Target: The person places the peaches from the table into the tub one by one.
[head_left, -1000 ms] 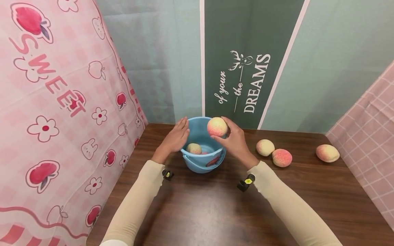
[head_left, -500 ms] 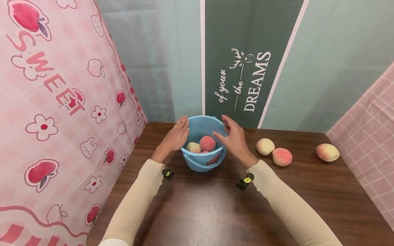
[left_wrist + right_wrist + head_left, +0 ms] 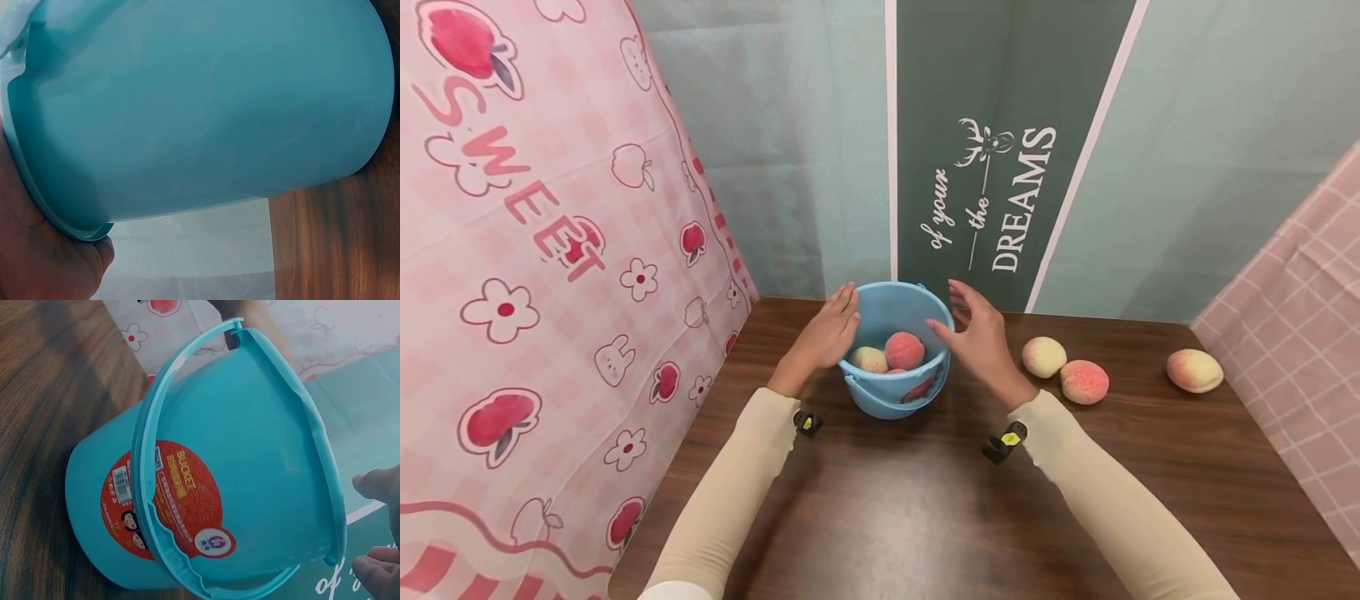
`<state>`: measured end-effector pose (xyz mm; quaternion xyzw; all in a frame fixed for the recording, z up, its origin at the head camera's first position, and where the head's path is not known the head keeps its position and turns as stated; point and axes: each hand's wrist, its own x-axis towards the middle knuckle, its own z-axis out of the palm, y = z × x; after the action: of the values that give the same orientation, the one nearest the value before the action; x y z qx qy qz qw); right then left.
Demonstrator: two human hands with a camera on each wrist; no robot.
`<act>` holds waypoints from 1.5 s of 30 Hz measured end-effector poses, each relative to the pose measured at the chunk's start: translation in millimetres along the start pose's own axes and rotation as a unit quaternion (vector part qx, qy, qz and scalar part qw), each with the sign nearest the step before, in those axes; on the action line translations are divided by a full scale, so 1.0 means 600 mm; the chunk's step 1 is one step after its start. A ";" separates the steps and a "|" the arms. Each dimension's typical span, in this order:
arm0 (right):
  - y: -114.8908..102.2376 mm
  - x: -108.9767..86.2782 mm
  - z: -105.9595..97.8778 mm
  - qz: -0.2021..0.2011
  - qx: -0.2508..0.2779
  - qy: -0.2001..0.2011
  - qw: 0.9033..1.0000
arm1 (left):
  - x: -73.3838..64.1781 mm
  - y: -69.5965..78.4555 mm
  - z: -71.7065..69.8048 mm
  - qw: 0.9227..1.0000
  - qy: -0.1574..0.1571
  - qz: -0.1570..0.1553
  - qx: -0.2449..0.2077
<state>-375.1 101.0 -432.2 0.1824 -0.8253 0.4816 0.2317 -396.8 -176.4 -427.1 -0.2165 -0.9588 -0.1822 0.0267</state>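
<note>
A blue bucket with a handle stands upright near the back of the table, holding a yellowish peach, a pink peach and part of another pinkish one. Straight fingers of my left hand rest against the bucket's left rim; in the left wrist view the hand touches the rim. Just off the right rim is my right hand, its thumb and fingers spread with nothing between them. The right wrist view shows its fingertips apart from the rim, and a red label on the bucket.
Right of the bucket, a pale peach and a pink peach lie side by side on the brown table. Another peach sits farther right. Printed cloths hang along the left, back and right sides.
The right hand has let go of a peach, which dropped into the bucket and shows its pink side. That hand has since shifted slightly right, off the rim. The left hand stays put.
</note>
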 end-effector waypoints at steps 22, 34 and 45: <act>0.043 -0.028 -0.058 0.025 -0.022 0.033 0.999 | 0.000 0.001 0.003 1.000 0.010 -0.005 -0.006; 0.072 -0.046 -0.079 0.034 -0.044 0.039 0.998 | -0.001 0.004 -0.003 1.000 -0.001 -0.004 -0.007; 0.090 -0.065 -0.103 0.058 -0.073 0.048 0.994 | 0.001 0.006 -0.004 1.000 -0.001 -0.002 -0.010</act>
<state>-358.6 183.5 -465.7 0.0934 -0.8554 0.4407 0.2558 -396.0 -174.1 -423.8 -0.2151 -0.9573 -0.1919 0.0229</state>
